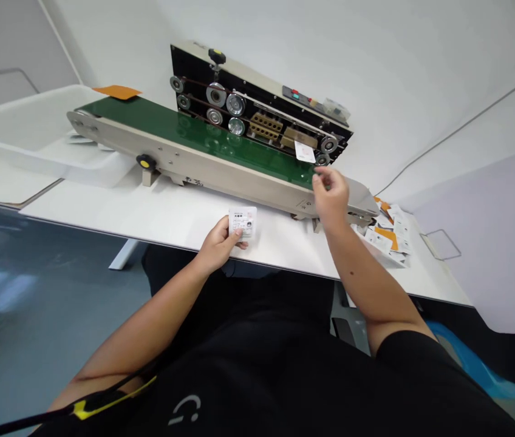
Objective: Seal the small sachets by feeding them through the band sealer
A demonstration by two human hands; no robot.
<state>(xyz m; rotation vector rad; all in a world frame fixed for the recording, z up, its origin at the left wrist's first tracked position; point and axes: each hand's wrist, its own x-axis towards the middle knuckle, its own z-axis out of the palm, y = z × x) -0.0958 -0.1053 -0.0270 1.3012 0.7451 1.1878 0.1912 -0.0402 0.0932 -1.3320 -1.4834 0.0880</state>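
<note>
My left hand (218, 244) is closed on a white printed sachet (242, 223), thumb across its front, just above the table's front edge. It may be one sachet or a small stack; I cannot tell. Over the right part of the green conveyor belt (148, 121) is my right hand (331, 197), its fingers loosely curled and slightly apart with nothing visible between them. Just beyond those fingertips, another white sachet (304, 152) stands at the intake of the band sealing machine (262, 100), apart from the hand. Its upper edge is against the machine's front.
To the right, a container holds several white and orange sachets (387, 237). An orange sheet (118, 91) lies at the belt's left end, beside a translucent white bin (98, 170). A black knob (146, 162) sticks out from the conveyor's front. A wall stands behind.
</note>
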